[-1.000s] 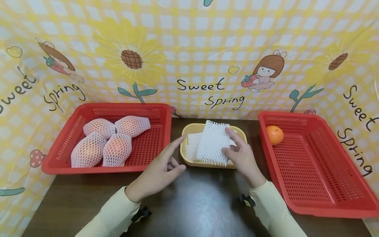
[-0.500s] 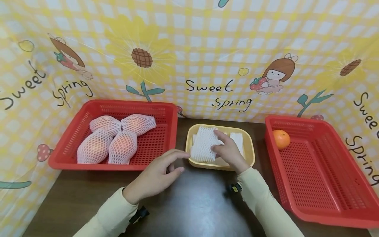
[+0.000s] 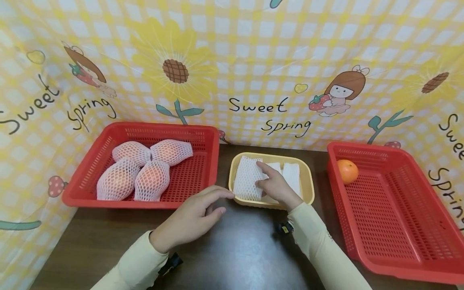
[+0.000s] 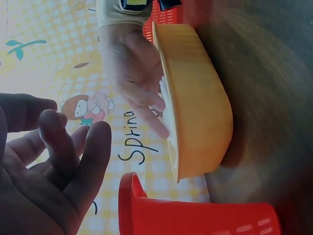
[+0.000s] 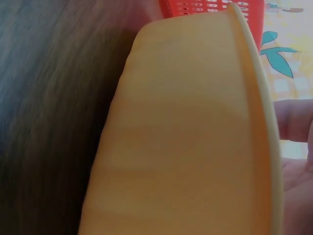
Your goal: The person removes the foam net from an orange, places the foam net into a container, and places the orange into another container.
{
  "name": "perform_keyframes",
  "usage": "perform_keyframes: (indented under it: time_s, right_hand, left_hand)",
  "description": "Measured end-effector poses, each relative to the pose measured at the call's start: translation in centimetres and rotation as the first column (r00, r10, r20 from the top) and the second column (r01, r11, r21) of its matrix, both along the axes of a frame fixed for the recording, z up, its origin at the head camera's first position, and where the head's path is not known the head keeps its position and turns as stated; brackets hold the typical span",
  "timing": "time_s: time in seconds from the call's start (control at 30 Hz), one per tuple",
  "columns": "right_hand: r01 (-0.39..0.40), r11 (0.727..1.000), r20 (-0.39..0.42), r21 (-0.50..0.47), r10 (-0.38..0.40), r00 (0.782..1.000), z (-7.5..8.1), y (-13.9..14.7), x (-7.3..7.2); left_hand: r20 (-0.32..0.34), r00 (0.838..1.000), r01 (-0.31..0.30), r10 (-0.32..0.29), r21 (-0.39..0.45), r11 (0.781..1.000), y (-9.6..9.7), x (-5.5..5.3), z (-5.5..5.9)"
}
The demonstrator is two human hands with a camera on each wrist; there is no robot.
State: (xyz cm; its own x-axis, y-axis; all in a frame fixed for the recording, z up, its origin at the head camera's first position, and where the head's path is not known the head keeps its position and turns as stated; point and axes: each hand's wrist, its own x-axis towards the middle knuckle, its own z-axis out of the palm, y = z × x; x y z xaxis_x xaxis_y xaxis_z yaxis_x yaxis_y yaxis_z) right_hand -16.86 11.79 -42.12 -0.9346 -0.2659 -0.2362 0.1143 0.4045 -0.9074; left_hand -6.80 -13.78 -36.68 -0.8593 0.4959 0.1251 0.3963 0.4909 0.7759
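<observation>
At the left end of the yellow tub (image 3: 307, 183), a white net sleeve (image 3: 245, 181) lies flat, reaching from near the back rim to the front one. The right hand (image 3: 277, 188) reaches over the tub's front edge, its index finger and thumb spread apart at the sleeve's right side; nothing shows as pinched. Two more folded white sleeves (image 3: 291, 177) lie in the tub, one partly under that hand. The left hand (image 3: 192, 219) hovers by the tub's front-left corner, fingers loosely bent, holding nothing.

The step in hand appears to be handling the sleeve; lifting it would call for closing finger and thumb on its edge, with the left hand free to open its mouth.

Farther out, four sleeved fruits (image 3: 152, 179) cluster toward the left wall of the left red basket (image 3: 141, 204). A bare orange (image 3: 347, 171) sits in the back-left corner of the right red basket (image 3: 384, 221).
</observation>
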Motion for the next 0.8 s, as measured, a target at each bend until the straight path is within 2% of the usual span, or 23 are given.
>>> perform_keyframes:
  time_s: [0.1, 0.2, 0.33, 0.43, 0.57, 0.67, 0.73, 0.8]
  right_hand:
    - [-0.002, 0.993, -0.067, 0.121, 0.01, 0.998, 0.6, 0.4, 0.5]
    - [0.014, 0.965, -0.158, 0.26, 0.028, 0.987, 1.4, 0.7, 0.9]
    - [0.013, 0.919, -0.265, 0.393, 0.1, 0.959, 2.0, 0.7, 1.1]
    - [-0.038, 0.87, -0.316, 0.492, 0.218, 0.923, 2.1, 0.3, 0.9]
    - [-0.174, 0.777, -0.265, 0.605, 0.402, 0.876, 2.0, -0.4, 0.4]
    - [-0.237, 0.711, -0.19, 0.662, 0.465, 0.865, 2.1, -1.0, 0.1]
    - [-0.248, 0.692, -0.161, 0.678, 0.469, 0.868, 2.0, -1.3, -0.1]
    - [-0.247, 0.686, -0.148, 0.685, 0.463, 0.874, 1.8, -1.6, -0.2]
  left_hand:
    - [-0.011, 1.0, 0.0, 0.0, -0.02, 1.0, 0.0, 0.1, 0.2]
    - [-0.025, 1.0, 0.008, -0.009, -0.036, 0.999, 0.0, 0.1, 0.3]
    - [-0.046, 0.998, 0.026, -0.03, -0.075, 0.997, 0.1, 0.2, 0.3]
    - [-0.061, 0.997, 0.042, -0.049, -0.105, 0.994, -0.1, 0.3, 0.3]
    - [-0.073, 0.995, 0.059, -0.068, -0.117, 0.991, -0.2, 0.4, 0.3]
    - [-0.079, 0.994, 0.069, -0.078, -0.118, 0.991, -0.2, 0.5, 0.4]
    - [-0.081, 0.993, 0.075, -0.085, -0.119, 0.99, -0.3, 0.5, 0.4]
    - [-0.081, 0.993, 0.076, -0.087, -0.126, 0.989, -0.4, 0.6, 0.4]
